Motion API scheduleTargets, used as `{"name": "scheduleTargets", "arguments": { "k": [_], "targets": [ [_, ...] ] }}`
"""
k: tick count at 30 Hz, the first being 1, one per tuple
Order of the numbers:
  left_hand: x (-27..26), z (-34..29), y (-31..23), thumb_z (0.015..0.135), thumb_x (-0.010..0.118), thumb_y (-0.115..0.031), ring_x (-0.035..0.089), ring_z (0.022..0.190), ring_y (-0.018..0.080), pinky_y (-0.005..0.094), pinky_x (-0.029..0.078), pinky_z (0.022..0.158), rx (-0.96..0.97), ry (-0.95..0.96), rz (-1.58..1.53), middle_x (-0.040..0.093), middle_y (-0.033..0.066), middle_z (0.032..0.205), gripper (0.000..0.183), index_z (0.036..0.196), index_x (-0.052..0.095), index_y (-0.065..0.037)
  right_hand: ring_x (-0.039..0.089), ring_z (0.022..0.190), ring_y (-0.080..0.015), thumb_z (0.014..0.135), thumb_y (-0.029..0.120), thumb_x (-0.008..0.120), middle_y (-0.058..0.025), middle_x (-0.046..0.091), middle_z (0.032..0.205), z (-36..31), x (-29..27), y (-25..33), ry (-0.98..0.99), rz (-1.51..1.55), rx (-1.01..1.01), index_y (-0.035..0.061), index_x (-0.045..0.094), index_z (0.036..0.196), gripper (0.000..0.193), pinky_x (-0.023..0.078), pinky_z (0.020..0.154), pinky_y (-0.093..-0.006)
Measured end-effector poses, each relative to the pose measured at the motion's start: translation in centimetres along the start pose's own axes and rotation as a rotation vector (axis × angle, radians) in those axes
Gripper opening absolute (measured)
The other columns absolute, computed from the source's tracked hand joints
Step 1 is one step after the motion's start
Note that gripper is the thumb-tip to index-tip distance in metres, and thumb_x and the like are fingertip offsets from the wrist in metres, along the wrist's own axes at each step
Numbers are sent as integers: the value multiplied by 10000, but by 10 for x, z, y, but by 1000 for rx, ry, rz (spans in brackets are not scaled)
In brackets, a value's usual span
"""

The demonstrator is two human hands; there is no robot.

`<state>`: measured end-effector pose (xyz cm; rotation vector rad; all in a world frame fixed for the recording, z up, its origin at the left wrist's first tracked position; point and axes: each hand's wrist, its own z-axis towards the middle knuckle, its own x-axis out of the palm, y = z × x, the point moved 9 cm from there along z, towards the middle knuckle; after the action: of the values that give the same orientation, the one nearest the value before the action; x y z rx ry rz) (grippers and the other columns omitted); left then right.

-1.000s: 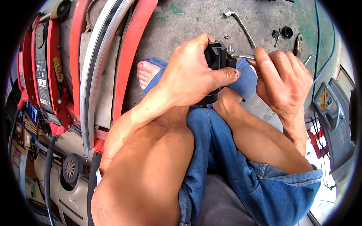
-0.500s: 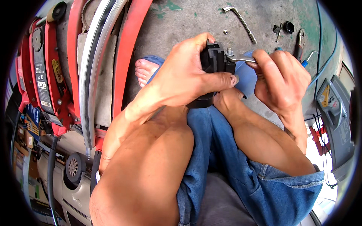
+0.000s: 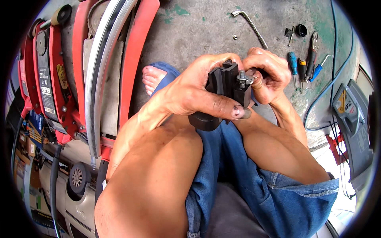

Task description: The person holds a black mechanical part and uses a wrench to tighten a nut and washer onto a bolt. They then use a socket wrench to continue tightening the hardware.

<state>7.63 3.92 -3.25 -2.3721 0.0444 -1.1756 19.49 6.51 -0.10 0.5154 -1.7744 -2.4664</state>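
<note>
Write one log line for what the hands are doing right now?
left hand: grips black block | right hand: fingers at bolt and nut on block | floor: screwdrivers, bent wrench

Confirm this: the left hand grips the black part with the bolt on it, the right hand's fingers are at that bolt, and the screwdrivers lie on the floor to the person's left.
Not quite. The head view shows the screwdrivers on the floor to the person's right. The left hand does grip the black part, with the right hand at its bolt.

Black block, blue shorts, red jack, grey-green floor.
</note>
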Motion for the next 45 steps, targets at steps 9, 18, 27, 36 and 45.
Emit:
{"name": "scheduleTargets", "arguments": {
  "k": [9,18,27,36,45],
  "targets": [
    [11,2,-14,728,904,-111,591,840,77,263,470,732,192,38,435,653,8,897,460,1059,592,-44,597,612,-134,1026,276,667,-82,664,744,-23,-29,-38,-97,-118,149,-20,710,921,317,438,541,-283],
    [-13,-1,-18,752,911,-107,551,815,50,251,473,715,199,-260,636,635,-10,886,440,1040,583,-50,581,622,-121,964,232,757,-71,667,734,-51,-35,-70,-88,-336,467,-13,729,951,246,446,570,-265],
    [-18,-1,-24,730,917,-105,539,782,42,246,467,676,238,-344,693,631,-13,849,460,1046,588,-43,668,659,-185,922,156,787,-98,712,801,-45,-20,-62,-20,-411,465,7,728,945,162,502,589,-299],
    [-20,-3,-27,720,923,-120,558,783,59,259,496,705,289,-375,752,637,-7,840,455,1032,599,-47,645,626,-191,914,140,792,-95,684,767,-36,-26,-48,-37,-457,402,10,730,947,148,488,568,-303],
    [-30,4,-16,746,917,-116,566,764,56,254,481,669,187,-347,666,654,-3,841,413,993,596,-36,559,564,-208,818,138,832,-49,570,673,-2,-35,11,131,-685,100,59,735,955,186,425,511,-338]
  ]
}}
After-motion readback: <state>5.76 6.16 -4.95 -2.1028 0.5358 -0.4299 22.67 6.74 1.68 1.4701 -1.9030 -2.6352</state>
